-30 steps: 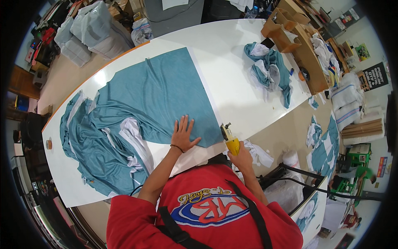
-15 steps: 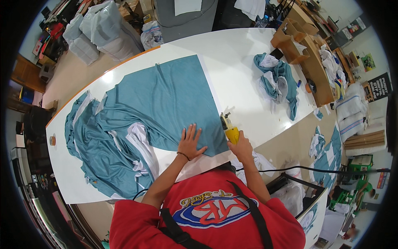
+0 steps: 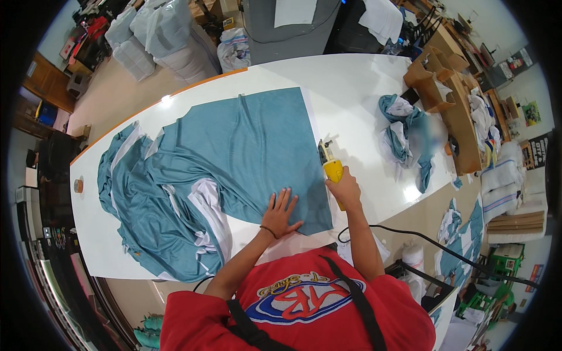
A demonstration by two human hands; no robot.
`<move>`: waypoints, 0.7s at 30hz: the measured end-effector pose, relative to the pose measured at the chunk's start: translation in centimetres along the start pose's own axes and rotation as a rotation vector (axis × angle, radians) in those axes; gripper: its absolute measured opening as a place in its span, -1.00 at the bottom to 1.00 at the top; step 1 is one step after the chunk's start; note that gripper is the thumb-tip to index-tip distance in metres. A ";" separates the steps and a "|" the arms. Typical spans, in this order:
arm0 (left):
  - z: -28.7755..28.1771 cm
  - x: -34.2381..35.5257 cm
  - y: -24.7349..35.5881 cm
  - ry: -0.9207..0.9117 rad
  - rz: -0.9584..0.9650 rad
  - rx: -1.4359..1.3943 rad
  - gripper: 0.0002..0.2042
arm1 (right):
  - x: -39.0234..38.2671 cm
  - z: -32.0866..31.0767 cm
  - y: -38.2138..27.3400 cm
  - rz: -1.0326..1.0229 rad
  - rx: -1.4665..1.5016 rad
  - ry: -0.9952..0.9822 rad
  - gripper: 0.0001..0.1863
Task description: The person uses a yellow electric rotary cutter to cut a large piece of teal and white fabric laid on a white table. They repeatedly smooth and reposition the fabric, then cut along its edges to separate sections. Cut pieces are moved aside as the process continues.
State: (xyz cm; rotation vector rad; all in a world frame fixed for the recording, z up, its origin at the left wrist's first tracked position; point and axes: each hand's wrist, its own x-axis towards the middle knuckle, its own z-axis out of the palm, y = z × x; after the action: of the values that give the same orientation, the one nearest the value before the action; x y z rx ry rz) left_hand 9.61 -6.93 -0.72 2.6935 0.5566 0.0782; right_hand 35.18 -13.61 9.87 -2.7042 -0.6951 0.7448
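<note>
Running away from the person and leaning slightly left, the straight right edge of the teal fabric (image 3: 266, 140) sets the reference line on the white table (image 3: 357, 88). The yellow handheld tool (image 3: 333, 171) stands at this edge, its long axis nearly parallel to it and its metal head (image 3: 324, 151) directed away from the body. Whether the head touches the cloth cannot be told. The right hand (image 3: 345, 188) is closed around the tool's body and is the nearer hand to the edge. The left hand (image 3: 282, 216) lies palm down with fingers spread on the fabric's near margin, left of the edge and closer to the body than the tool head. The fabric lies flat ahead of both hands; its long axis extends leftward into a gathered, creased mass. The black cord (image 3: 410, 231) trails to the right, apart from the cloth.
</note>
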 end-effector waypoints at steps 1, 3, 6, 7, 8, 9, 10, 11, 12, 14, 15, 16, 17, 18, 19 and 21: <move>0.0 0.0 0.0 0.002 0.001 0.011 -0.08 | 0.7 -0.1 -0.4 0.001 -0.004 -0.002 -0.37; 0.0 0.0 0.1 0.001 -0.001 0.021 -0.09 | 2.0 -0.2 -1.2 -0.007 -0.003 0.001 -0.37; 0.0 0.1 0.1 -0.006 -0.005 0.010 -0.10 | 3.9 -0.4 -2.5 -0.028 0.002 0.015 -0.37; 0.0 0.1 0.0 -0.008 -0.006 0.002 -0.10 | 4.6 -0.5 -3.1 -0.033 -0.002 0.017 -0.37; 0.1 0.1 0.0 -0.012 -0.004 -0.007 -0.10 | 5.3 -0.7 -3.6 -0.035 -0.005 0.020 -0.36; 0.1 0.1 0.0 -0.016 -0.006 -0.008 -0.10 | 6.0 -0.8 -4.1 -0.036 -0.010 0.021 -0.36; 0.2 0.1 0.0 -0.019 -0.008 -0.009 -0.09 | 6.6 -0.9 -4.7 -0.037 -0.015 0.022 -0.36; 0.2 0.1 0.0 -0.022 -0.012 -0.008 -0.08 | 7.4 -1.0 -5.3 -0.040 -0.018 0.022 -0.35; 0.2 0.1 -0.1 -0.022 -0.014 -0.014 -0.09 | 8.2 -1.1 -5.9 -0.045 -0.026 0.019 -0.35; 0.1 0.1 0.0 -0.024 -0.017 -0.027 -0.09 | 9.9 -1.4 -7.1 -0.050 -0.040 0.014 -0.34; -0.1 0.1 0.0 -0.011 -0.013 -0.024 -0.11 | 10.8 -1.4 -7.6 -0.045 -0.043 0.010 -0.33; -0.2 0.2 0.1 0.002 -0.010 -0.021 -0.13 | 11.6 -1.6 -8.1 -0.040 -0.046 0.006 -0.32; -0.2 0.1 0.0 0.015 -0.008 -0.016 -0.14 | 12.4 -1.6 -8.8 -0.037 -0.048 0.001 -0.31; -0.1 0.1 0.0 0.018 -0.010 -0.021 -0.15 | 13.2 -1.7 -9.5 -0.032 -0.054 -0.003 -0.31; -0.1 0.1 0.0 0.020 -0.013 -0.027 -0.15 | 14.0 -1.9 -10.2 -0.027 -0.060 -0.008 -0.30; -0.1 0.2 0.0 0.017 -0.016 -0.037 -0.16 | 15.7 -2.2 -11.4 -0.008 -0.060 -0.021 -0.28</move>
State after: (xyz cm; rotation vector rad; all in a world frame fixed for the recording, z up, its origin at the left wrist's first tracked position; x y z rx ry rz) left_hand 9.76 -6.81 -0.59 2.6544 0.5766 0.1058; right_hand 43.89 3.85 9.29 -2.7492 -0.7444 0.7640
